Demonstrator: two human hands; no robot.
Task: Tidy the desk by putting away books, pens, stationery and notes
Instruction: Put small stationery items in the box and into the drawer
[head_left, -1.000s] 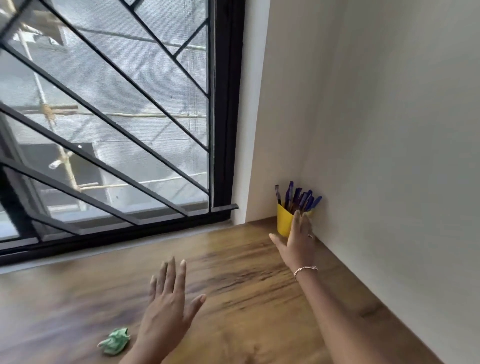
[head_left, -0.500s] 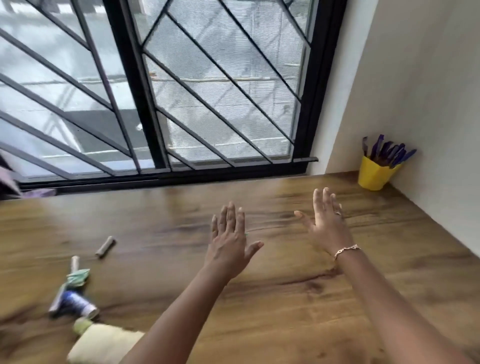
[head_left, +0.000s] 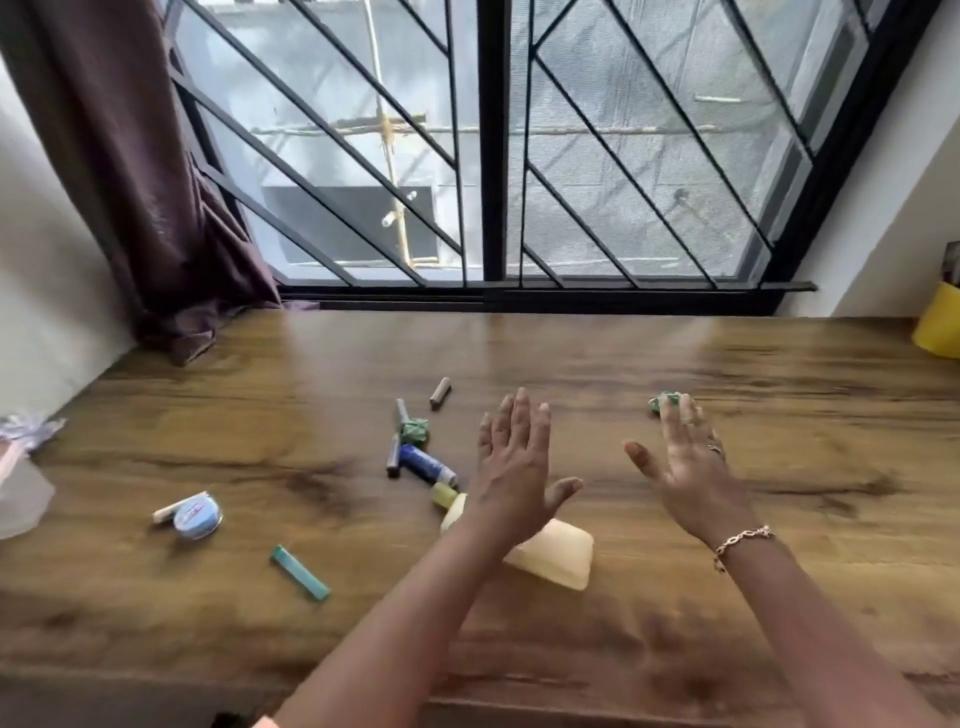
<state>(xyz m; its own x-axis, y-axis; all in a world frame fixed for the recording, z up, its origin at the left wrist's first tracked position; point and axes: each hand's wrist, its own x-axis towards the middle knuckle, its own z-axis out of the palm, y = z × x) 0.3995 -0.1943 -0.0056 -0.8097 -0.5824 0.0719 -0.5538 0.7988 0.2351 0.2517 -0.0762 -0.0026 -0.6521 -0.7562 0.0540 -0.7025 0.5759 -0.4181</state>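
My left hand (head_left: 514, 467) and my right hand (head_left: 688, 467) hover open over the wooden desk (head_left: 805, 415), fingers straight, holding nothing. Just beyond my right fingertips lies a crumpled green note (head_left: 662, 401). Left of my left hand sits a cluster: a second crumpled green note (head_left: 414, 430), a blue glue stick (head_left: 426, 463), a grey marker (head_left: 395, 457) and a short brown stick (head_left: 439, 392). A cream pouch (head_left: 558, 553) lies partly under my left forearm. The yellow pen cup (head_left: 939, 327) stands at the far right edge of the view.
A round blue tape (head_left: 197, 517) and a teal eraser-like bar (head_left: 300, 572) lie at the front left. A dark curtain (head_left: 130, 171) hangs at the back left, beside the barred window (head_left: 491, 156). Clear plastic (head_left: 21, 488) lies at the left edge.
The view has swung left from the pen cup in the corner to the desk's middle. My right hand has left the cup and both hands now hover over the scattered stationery.
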